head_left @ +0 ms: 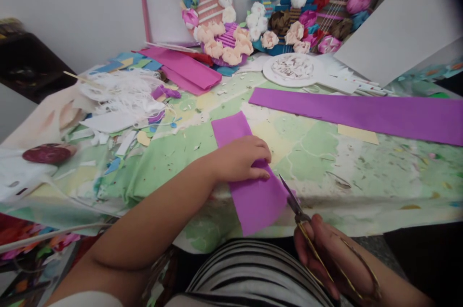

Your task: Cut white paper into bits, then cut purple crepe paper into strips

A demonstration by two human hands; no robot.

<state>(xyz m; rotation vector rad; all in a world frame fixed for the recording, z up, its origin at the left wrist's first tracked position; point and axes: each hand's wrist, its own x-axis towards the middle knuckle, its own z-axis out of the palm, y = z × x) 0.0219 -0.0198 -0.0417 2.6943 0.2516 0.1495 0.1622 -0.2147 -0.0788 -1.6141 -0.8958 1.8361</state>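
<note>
A piece of purple crepe paper lies near the front edge of the table, its lower end hanging toward my lap. My left hand presses on its middle, thumb and fingers bent around the right edge and hiding part of the sheet. In my right hand is a pair of scissors with gold-coloured handles. The blades point up and left, touching or overlapping the paper's right edge; I cannot tell whether they are in it. A longer purple crepe paper strip stretches across the table to the right.
A stained green cloth covers the table. White string, paper scraps and a dark red oval object are at the left. Pink paper, a round white plate and flower-decorated guitar shapes stand or lie behind.
</note>
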